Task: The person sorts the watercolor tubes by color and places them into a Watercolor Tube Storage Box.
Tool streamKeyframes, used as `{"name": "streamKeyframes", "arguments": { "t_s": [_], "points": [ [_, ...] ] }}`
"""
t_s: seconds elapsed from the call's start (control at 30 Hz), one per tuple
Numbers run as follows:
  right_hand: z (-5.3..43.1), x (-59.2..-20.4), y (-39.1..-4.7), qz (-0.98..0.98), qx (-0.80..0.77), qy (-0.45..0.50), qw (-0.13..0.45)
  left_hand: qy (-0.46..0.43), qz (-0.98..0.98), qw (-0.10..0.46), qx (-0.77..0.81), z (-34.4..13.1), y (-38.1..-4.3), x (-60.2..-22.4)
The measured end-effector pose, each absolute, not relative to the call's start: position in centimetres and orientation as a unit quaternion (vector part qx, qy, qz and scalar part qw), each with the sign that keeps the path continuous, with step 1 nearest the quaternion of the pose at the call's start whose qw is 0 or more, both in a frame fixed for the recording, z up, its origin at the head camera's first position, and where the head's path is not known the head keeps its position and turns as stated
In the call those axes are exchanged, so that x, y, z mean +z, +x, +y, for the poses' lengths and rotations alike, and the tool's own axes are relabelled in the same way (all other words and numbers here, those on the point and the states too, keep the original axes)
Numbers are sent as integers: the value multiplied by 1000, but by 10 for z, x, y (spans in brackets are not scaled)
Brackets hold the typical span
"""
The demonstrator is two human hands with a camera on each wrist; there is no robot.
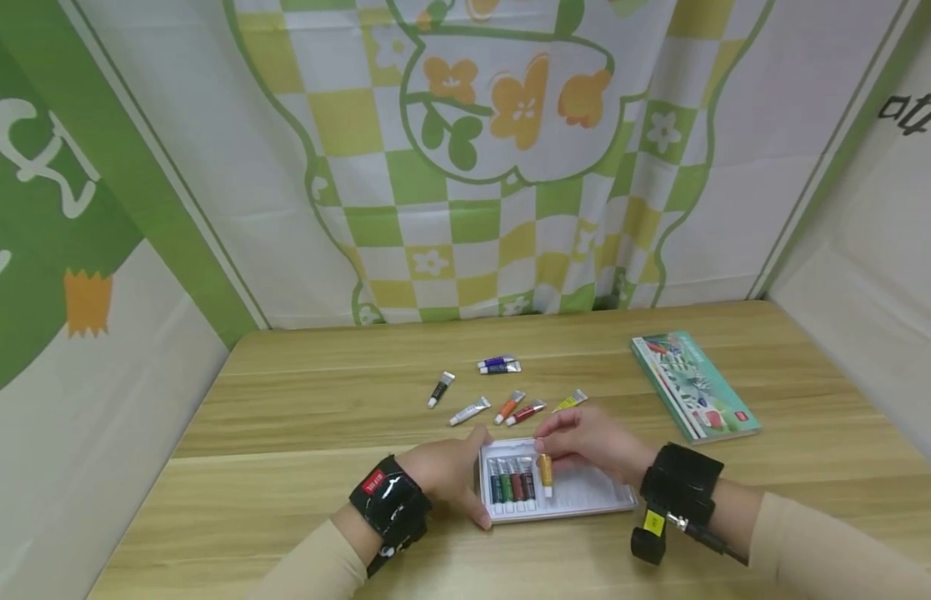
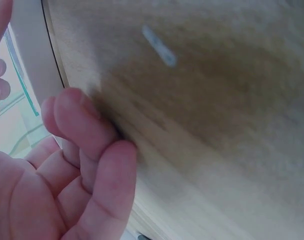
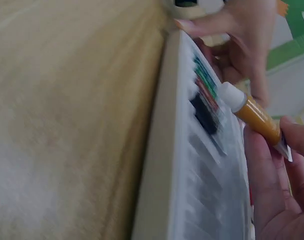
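Ochre paint tube (image 1: 546, 473) is pinched between thumb and fingers of your right hand (image 1: 596, 443), over the white tray (image 1: 593, 492), just right of four tubes (image 1: 517, 485) lying there. Your left hand (image 1: 453, 471) grips the tray's left end.

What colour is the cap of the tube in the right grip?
The cap is white; the right wrist view shows it best.

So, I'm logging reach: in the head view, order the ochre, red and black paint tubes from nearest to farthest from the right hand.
1. Ochre paint tube: pinched in the right hand.
2. Red paint tube: beyond the tray, left of the hand.
3. Black paint tube: farther left.
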State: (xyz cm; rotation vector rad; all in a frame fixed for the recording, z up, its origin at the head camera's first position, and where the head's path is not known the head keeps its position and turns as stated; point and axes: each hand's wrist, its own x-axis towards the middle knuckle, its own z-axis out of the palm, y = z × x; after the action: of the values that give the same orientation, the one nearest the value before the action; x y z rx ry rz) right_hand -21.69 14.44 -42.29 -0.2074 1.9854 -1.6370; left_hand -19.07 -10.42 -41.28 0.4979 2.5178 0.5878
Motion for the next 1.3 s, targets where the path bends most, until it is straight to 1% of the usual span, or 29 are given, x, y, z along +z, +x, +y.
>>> {"name": "streamKeyframes", "arguments": {
  "t_s": [0.27,0.37,0.5,0.6,0.77,0.93,1.13,1.3],
  "points": [
    [139,-431,-208,778,-567,-90,257,193,924,245,221,-103,-190,-412],
    [143,-434,-210,813,-516,-145,226,195,923,246,223,-102,-189,-411],
    [148,-433,-212,861,-414,-252,153,196,922,246,224,-102,-188,-410],
    [148,-430,-211,873,-371,-290,126,197,923,244,225,-103,-189,-410],
    [146,-423,-204,891,-317,-305,115,201,922,244,225,-103,-189,-411],
    [145,-418,-197,897,-258,-345,103,198,922,247,224,-103,-189,-413],
    [144,-417,-194,885,-251,-380,100,196,922,249,224,-104,-190,-411],
    [139,-414,-193,883,-242,-386,111,190,924,254,215,-104,-190,-410]
  ]
}}
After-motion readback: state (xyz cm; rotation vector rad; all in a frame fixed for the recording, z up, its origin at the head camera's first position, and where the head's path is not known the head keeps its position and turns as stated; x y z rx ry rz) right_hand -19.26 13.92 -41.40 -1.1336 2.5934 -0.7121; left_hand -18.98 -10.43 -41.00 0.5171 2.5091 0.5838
